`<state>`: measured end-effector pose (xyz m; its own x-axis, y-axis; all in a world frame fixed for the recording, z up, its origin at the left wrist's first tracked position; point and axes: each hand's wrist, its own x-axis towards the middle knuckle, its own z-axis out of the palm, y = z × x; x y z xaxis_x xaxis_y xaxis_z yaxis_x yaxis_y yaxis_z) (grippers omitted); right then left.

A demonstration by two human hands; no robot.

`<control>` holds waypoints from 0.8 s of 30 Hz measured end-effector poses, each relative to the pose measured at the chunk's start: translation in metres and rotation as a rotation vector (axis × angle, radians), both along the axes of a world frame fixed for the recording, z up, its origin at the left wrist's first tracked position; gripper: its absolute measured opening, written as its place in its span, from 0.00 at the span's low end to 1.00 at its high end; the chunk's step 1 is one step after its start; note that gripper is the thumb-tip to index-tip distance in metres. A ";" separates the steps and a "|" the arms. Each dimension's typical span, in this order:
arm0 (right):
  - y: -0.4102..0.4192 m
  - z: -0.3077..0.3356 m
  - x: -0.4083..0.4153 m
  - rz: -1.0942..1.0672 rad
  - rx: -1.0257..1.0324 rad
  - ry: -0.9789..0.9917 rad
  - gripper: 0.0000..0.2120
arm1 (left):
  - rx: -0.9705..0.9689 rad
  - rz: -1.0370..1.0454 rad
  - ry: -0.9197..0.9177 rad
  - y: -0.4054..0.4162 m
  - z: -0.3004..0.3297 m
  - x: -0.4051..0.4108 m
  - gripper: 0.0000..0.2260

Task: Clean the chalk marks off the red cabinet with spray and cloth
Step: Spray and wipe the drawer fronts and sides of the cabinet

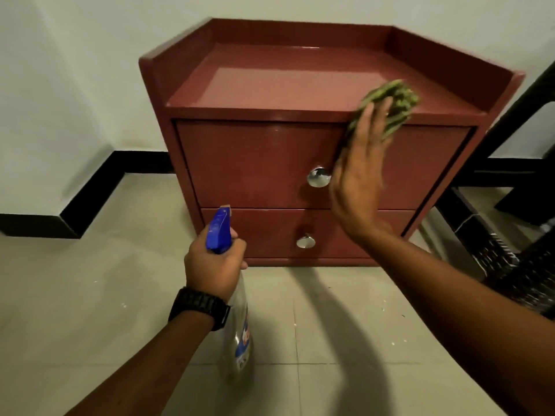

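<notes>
Cabinet (261, 163) stands on the floor against the wall, straight ahead of both hands. Right hand (360, 175) is nearer: it lies flat, fingers spread, pressing the green cloth (393, 106) against the top drawer's upper right edge, where front meets top. No chalk shows clearly from here. Left hand (213, 265) hangs back and lower, closed around the spray bottle (222, 232), nozzle aimed at the lower drawer. Wiping looks set to run along that front edge.

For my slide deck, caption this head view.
Right hand wipes red cabinet front with green cloth; left hand holds spray bottle.
</notes>
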<state>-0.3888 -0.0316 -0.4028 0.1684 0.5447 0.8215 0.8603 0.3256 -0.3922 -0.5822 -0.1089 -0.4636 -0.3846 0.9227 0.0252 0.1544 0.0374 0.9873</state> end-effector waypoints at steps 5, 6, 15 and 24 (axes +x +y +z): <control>0.018 -0.004 -0.044 0.032 0.048 -0.600 0.32 | 0.011 0.048 0.011 0.004 0.003 -0.020 0.06; 0.022 -0.003 -0.049 0.044 0.066 -0.675 0.30 | 0.014 0.057 0.017 0.005 0.003 -0.024 0.06; 0.041 -0.012 -0.140 0.173 0.174 -0.956 0.21 | 0.108 0.156 0.104 -0.003 -0.002 -0.061 0.10; 0.037 -0.133 -0.141 0.338 -0.011 -1.260 0.24 | 0.111 0.186 0.155 -0.009 -0.006 -0.081 0.07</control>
<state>-0.5296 0.0049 -0.5361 -0.8553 0.4158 0.3091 0.5133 0.5987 0.6149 -0.6635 -0.1176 -0.4698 -0.5307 0.8250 0.1940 0.3050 -0.0277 0.9519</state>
